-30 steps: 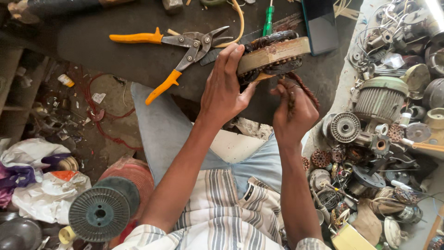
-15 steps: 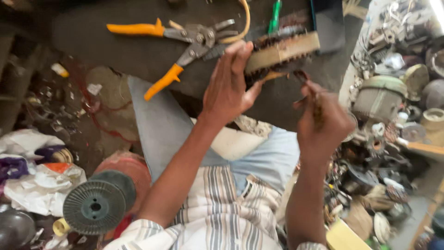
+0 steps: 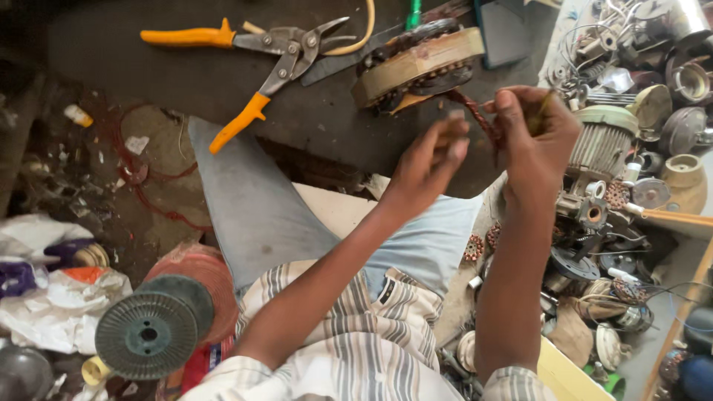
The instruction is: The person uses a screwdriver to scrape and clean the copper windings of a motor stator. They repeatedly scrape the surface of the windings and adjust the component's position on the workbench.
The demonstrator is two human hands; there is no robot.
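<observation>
Far left of the frame: crumpled plastic bags (image 3: 52, 297) and a dark green wire spool (image 3: 148, 334) lying flat, lower left corner. Upper left: orange-handled snips (image 3: 260, 56) resting on the dark work slab (image 3: 148, 82), blades pointing right.

Centre top: a round motor winding (image 3: 416, 63) (tan band around copper coils) now lying alone on the slab, no longer gripped from above as half a second ago. Just beneath it, the left hand (image 3: 431, 160), lifted off the winding and drawn down toward the lap, fingers half curled and narrow, thumb and fingertips pinched near a twisted strand of copper wire (image 3: 475, 119) running out of the winding's lower edge; whether actually gripping the strand, cannot tell.

Right of centre: the right hand (image 3: 535, 137), closed around the far end of that same strand, raised slightly higher in the frame than before. Meaning, by judgement: hold shifted from the winding's body to its loose wire, both hands now working the strand.

Far right: a heap of motor parts (image 3: 631, 171), grey housings and small gears.
</observation>
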